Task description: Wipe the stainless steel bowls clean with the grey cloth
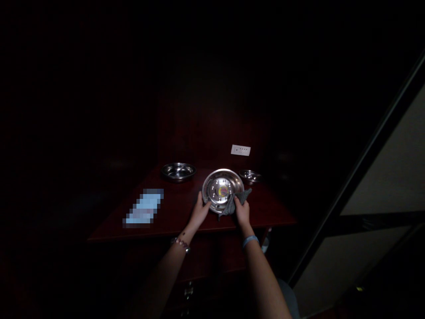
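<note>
Open tabletop (172, 212) is seen left of the tilted steel plate (222, 189); behind it, passage is blocked by a larger bowl (178, 171) and a small bowl (250, 176).

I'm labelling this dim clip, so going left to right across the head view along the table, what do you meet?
Pixelated pale patch → steel bowl → left hand → tilted steel plate → right hand with grey cloth → small steel bowl.
</note>
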A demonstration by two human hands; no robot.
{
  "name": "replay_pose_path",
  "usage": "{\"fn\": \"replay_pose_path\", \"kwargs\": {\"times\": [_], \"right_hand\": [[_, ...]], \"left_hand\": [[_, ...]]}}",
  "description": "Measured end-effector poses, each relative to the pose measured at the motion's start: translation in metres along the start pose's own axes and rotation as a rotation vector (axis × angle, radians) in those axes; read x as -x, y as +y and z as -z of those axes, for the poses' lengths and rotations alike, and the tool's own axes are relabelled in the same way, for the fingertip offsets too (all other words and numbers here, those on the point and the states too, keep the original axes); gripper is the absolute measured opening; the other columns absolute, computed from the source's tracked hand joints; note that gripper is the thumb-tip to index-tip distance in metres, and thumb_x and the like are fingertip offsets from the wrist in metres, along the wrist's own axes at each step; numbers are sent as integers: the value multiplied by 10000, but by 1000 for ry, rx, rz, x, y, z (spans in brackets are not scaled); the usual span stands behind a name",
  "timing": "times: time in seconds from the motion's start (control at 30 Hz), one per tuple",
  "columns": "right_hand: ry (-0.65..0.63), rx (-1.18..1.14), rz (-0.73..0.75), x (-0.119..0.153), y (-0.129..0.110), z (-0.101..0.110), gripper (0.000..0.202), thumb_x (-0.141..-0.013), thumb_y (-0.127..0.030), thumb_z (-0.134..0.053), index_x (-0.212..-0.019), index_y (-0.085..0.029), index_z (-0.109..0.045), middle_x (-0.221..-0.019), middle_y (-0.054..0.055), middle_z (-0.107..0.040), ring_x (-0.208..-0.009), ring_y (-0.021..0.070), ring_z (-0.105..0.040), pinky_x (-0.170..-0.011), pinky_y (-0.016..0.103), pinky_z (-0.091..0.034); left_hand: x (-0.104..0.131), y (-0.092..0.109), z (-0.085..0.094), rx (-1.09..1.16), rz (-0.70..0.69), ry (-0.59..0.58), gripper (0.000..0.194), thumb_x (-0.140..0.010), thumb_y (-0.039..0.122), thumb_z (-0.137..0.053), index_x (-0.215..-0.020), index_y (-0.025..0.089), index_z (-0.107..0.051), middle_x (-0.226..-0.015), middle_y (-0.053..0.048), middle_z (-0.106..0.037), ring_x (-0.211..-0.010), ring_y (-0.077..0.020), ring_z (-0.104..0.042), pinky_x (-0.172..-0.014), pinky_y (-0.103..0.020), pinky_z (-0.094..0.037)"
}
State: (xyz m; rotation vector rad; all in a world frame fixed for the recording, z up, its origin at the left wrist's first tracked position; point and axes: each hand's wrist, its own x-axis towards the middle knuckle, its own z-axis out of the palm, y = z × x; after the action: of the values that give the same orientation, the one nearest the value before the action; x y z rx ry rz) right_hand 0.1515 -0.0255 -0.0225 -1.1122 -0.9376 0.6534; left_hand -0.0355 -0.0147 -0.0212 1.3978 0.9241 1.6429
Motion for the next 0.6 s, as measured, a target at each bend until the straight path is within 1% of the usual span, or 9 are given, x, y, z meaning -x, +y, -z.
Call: {"fn": "replay_pose_path", "kwargs": {"times": [0.17, 0.3, 0.47, 0.6], "right_hand": [[4, 2, -4, 1, -2, 0, 460, -734, -521, -700, -972, -132, -762, -994, 119, -806, -944, 264, -749, -829, 328, -571], [16, 11, -11, 2, -3, 0, 459, -730, -528, -705, -961, -135, -759, -992, 122, -804, -938, 271, -748, -821, 334, -569], [0, 4, 2, 2, -3, 0, 456, -742, -524, -703, -981, -139, -759, -1004, 117, -807, -959, 271, -747, -841, 337, -568], [-1, 9, 8, 3, -4, 0, 460, -743, -518, -702, -983, -129, -759, -1017, 127, -809, -971, 283, -749, -845, 338, -568]], "left_hand": [[2, 10, 0, 7, 20, -4, 511, -776, 179, -645, -1276, 203, -544, -1334, -98, -661, -1304, -254, -582, -1206, -421, -343], [3, 13, 0, 9, 41, -6, 530, -768, 182, -656, -1285, 195, -540, -1379, -115, -637, -1343, -265, -557, -1216, -422, -334], [3, 11, 0, 19, 61, 5, 546, -758, 193, -664, -1291, 205, -545, -1365, -100, -647, -1345, -262, -561, -1222, -418, -326], [2, 3, 1, 14, 10, -10, 550, -767, 221, -674, -1302, 219, -547, -1358, -97, -651, -1350, -267, -553, -1229, -448, -311]]}}
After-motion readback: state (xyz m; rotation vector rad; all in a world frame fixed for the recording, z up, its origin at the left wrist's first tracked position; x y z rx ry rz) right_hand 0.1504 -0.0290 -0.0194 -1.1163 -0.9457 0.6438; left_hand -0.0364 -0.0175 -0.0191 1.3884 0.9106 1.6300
